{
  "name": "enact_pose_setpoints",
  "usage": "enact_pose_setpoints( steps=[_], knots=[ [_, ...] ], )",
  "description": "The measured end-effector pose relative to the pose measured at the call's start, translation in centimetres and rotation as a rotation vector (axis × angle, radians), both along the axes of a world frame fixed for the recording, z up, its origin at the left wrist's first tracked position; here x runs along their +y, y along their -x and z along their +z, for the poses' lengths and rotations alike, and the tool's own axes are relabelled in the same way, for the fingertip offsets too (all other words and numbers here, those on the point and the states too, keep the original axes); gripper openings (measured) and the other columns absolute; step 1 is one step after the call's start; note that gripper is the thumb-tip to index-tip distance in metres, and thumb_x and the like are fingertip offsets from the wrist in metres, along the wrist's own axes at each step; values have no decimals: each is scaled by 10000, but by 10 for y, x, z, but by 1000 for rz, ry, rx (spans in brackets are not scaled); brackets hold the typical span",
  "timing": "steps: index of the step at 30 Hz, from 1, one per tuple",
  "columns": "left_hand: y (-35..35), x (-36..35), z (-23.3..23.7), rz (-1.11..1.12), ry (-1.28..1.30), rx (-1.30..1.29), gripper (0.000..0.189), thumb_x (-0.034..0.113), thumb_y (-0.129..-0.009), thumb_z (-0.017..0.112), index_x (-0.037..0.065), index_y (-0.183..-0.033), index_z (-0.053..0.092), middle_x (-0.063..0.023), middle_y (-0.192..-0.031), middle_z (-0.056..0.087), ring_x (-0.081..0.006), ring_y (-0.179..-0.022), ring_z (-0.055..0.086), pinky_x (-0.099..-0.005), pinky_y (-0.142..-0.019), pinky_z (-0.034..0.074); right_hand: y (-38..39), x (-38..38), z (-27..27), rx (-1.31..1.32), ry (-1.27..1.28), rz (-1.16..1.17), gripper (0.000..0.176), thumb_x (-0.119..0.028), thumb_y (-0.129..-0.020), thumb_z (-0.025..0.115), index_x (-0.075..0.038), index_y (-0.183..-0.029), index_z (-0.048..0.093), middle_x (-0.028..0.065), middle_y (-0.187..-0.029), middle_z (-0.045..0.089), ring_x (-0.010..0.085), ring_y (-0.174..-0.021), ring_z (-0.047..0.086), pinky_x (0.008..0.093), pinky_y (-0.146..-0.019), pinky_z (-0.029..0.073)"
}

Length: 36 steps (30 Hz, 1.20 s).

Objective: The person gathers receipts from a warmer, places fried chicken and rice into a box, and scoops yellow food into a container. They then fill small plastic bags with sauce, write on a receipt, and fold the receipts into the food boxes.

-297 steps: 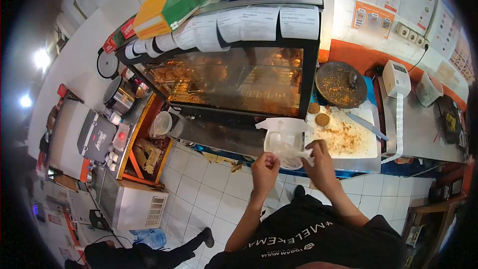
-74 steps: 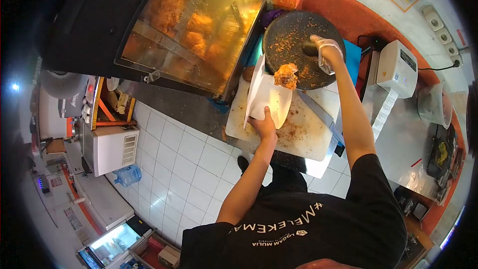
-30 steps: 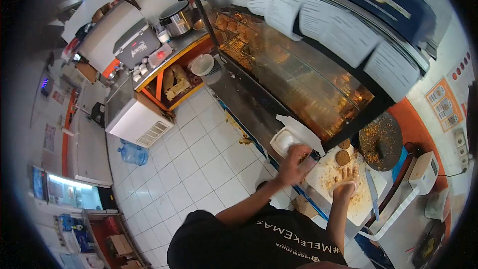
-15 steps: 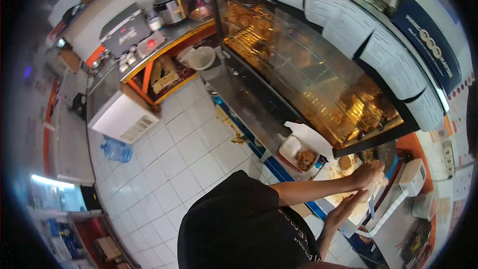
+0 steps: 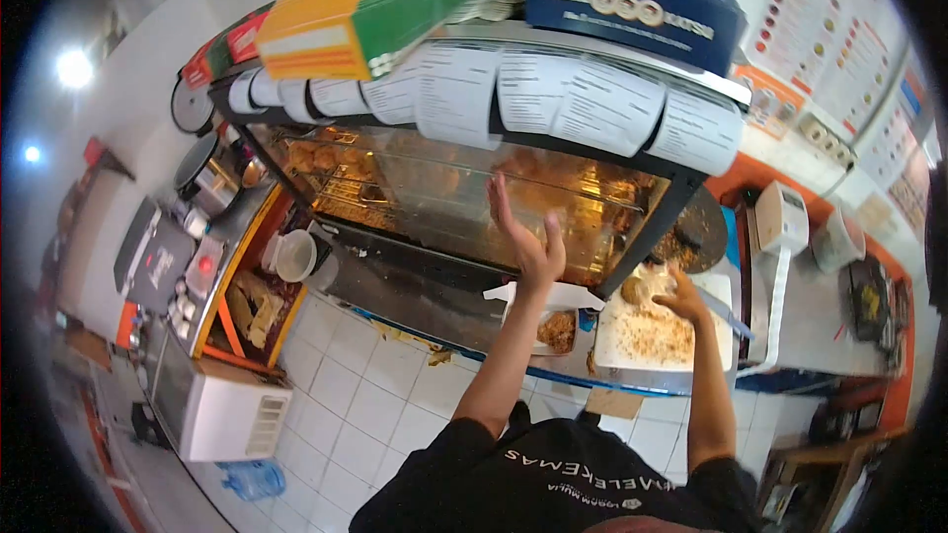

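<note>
Raised in front of the glass display case [image 5: 464, 197], my left hand [image 5: 528, 242] has its fingers spread and holds nothing. Below it, a white box [image 5: 516, 314] with its lid up holds browned food [image 5: 557, 332]. My right hand [image 5: 683, 298] is over the upper part of a white cutting board [image 5: 713, 350], its fingers bent at a pale, clear plastic-like item [image 5: 647, 286] beside a browned piece. Crumbs [image 5: 647, 336] cover much of the board. A knife [image 5: 726, 314] lies along the board's right side.
Order slips [image 5: 454, 94] hang along the case's top, below a yellow-green box [image 5: 365, 10] and a navy box [image 5: 632, 5]. A dark round pan [image 5: 696, 232] sits behind the board. At right are a white printer-like device [image 5: 781, 218] and a white tub [image 5: 838, 241].
The view has swung to the right. My hands, together above the board before, are now apart: the left has risen before the case, the right is lower, over the board.
</note>
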<state>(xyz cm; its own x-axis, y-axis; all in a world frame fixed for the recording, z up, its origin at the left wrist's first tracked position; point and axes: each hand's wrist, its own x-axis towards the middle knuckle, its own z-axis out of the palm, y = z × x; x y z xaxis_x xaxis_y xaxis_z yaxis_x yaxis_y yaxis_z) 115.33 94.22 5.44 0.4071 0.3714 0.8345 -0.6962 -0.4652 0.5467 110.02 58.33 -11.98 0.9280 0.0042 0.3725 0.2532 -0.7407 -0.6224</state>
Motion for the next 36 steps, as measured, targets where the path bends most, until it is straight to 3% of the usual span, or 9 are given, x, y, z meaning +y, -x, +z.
enact_pose_setpoints(
  steps=[2, 4, 6, 11, 18, 24, 26, 30, 36],
  knots=[
    [-35, 1, -20, 150, -142, -42, 681, 403, -1012, 453, -21, -1504, 249, -243, -1557, 250, -414, -1454, 220, -566, -1165, 170, -36, -7, 41, -354, 383, 173, 399, -191, -807, 768, 19, -1113, 622, 140, -987, 701, 260, -914, 658, 383, -762, 513],
    [-54, 14, -27, 328, -283, -85, 713, 448, -1011, 427, -13, -1517, 229, -245, -1571, 227, -426, -1468, 183, -592, -1166, 143, -19, 40, 166, 58, -148, -133, 301, -172, -904, 705, 44, -1087, 604, 103, -967, 681, 177, -883, 638, 312, -743, 504],
    [-55, 33, -31, 314, -292, -42, 748, 509, -1006, 386, 0, -1527, 216, -241, -1576, 215, -421, -1471, 179, -608, -1166, 129, 11, 75, 242, -296, -557, -187, 172, -137, -983, 608, 25, -1042, 613, 64, -909, 655, 118, -860, 623, 255, -727, 485],
    [-76, 126, -22, 242, -205, -91, 694, 503, -1009, 427, 39, -1510, 306, -216, -1582, 222, -403, -1471, 197, -584, -1179, 139, 43, 177, 358, -636, -621, -115, 166, -77, -952, 649, -6, -1080, 571, 70, -960, 636, 123, -883, 619, 256, -787, 485],
    [30, 197, -131, 193, 175, 374, 240, 55, -989, 569, -52, -1204, 558, -164, -1159, 647, -260, -980, 679, -320, -862, 562, 37, 167, 358, -456, -644, 1, 167, -36, -900, 702, -17, -1021, 588, -3, -877, 627, 48, -832, 587, 178, -694, 458],
    [124, 86, -275, -90, 52, 906, 409, 242, -849, 761, -4, -1137, 607, -206, -1136, 637, -315, -1107, 622, -428, -865, 539, 95, 94, 261, -48, -452, -116, 254, 44, -913, 610, 21, -1165, 624, 81, -1149, 616, 98, -921, 620, 225, -726, 506],
    [117, 61, -279, 188, -451, 864, 404, 336, -916, 657, -6, -1125, 604, -217, -1124, 609, -377, -1060, 599, -497, -828, 519, 115, 62, 232, -90, -288, -76, 400, 13, -940, 577, 5, -1337, 539, 93, -1322, 546, 97, -874, 624, 241, -705, 519],
    [76, 70, -272, 8, -439, 1260, 286, 212, -992, 474, -2, -1126, 609, -247, -1036, 617, -433, -1004, 588, -502, -844, 476, 176, 28, 230, 4, -522, -225, 600, 122, -883, 473, -45, -1458, 442, 91, -1490, 421, 83, -843, 572, 213, -702, 477],
    [87, 103, -306, 151, -552, 893, 305, 163, -984, 448, -14, -1134, 644, -244, -1121, 633, -413, -1087, 575, -496, -930, 456, 257, -36, 270, -161, -651, -324, 606, 115, -929, 468, -86, -1495, 392, 66, -1509, 344, 117, -1003, 611, 218, -651, 513]
  ],
)
